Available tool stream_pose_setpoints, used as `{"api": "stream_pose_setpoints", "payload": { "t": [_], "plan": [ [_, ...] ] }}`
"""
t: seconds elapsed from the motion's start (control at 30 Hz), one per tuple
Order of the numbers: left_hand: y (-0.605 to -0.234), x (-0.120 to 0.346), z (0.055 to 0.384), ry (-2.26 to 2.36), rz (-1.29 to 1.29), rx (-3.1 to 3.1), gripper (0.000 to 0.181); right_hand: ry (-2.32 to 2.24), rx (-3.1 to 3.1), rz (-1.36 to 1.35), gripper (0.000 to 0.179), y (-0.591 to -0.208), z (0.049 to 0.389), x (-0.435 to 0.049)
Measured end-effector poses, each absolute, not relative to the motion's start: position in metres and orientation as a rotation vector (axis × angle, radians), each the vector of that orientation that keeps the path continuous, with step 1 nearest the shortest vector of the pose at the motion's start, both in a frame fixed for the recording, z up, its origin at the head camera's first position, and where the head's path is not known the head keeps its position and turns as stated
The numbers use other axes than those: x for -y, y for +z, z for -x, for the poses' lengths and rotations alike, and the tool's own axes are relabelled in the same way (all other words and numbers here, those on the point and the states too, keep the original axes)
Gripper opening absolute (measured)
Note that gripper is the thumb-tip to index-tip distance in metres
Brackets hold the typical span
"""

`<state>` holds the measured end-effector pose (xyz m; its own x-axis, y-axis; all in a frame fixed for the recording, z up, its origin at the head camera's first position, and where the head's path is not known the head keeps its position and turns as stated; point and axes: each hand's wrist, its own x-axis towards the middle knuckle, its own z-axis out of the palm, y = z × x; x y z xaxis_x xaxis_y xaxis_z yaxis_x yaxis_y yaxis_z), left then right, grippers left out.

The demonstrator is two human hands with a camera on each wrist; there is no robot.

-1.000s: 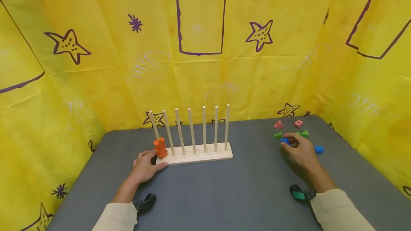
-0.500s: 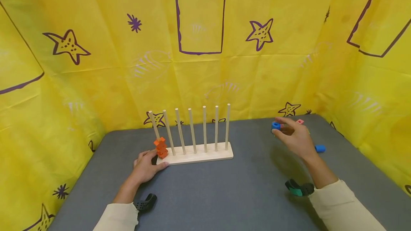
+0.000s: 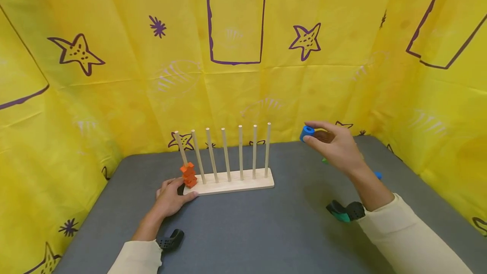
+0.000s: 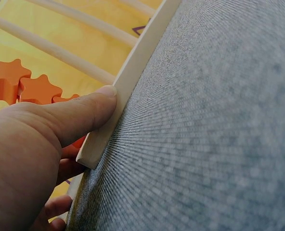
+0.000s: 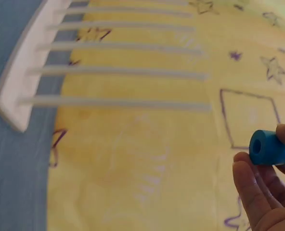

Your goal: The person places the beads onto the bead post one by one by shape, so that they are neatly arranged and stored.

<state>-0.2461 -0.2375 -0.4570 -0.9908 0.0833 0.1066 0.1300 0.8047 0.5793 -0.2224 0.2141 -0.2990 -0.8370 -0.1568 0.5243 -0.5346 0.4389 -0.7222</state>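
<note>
In the head view, my right hand (image 3: 340, 149) pinches a blue cylindrical bead (image 3: 306, 133) between thumb and fingertips, raised above the table. Its hole shows at one end in the right wrist view, where the bead (image 5: 270, 148) is apart from the pegs. My left hand (image 3: 170, 200) grips the left end of a wooden peg stand (image 3: 236, 186), with its thumb on the front edge and fingers partly hidden behind. Several upright pegs rise from the base. Orange star-shaped beads (image 3: 189, 175) are stacked on the leftmost peg; the other pegs are bare.
A second blue bead (image 3: 378, 175) lies on the grey table (image 3: 258, 231), partly hidden by the right forearm. A bit of a green bead (image 3: 324, 160) shows below the right hand. Yellow patterned cloth (image 3: 236, 92) hangs behind and at both sides.
My right hand has lifted the blue bead off the table and carried it up and leftward, toward the peg stand. The left hand keeps its place on the base.
</note>
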Motion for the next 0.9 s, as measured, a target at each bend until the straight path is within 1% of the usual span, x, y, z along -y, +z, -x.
{"api": "stream_pose_setpoints", "payload": {
  "t": [0.27,0.47,0.63,0.9],
  "plan": [
    [-0.458,0.238,0.246,-0.956,0.177,2.909,0.071,1.521,2.245,-0.709,0.037,-0.273,0.229,-0.174],
    [-0.457,0.237,0.247,-0.946,0.166,2.906,0.073,1.568,2.181,-0.838,0.034,-0.258,0.237,-0.140],
    [-0.457,0.237,0.247,-0.952,0.165,2.916,0.072,1.615,2.156,-0.929,0.034,-0.251,0.246,-0.114],
    [-0.457,0.237,0.246,-0.942,0.188,2.909,0.071,1.653,2.192,-0.962,0.035,-0.246,0.261,-0.073]
  ]
}}
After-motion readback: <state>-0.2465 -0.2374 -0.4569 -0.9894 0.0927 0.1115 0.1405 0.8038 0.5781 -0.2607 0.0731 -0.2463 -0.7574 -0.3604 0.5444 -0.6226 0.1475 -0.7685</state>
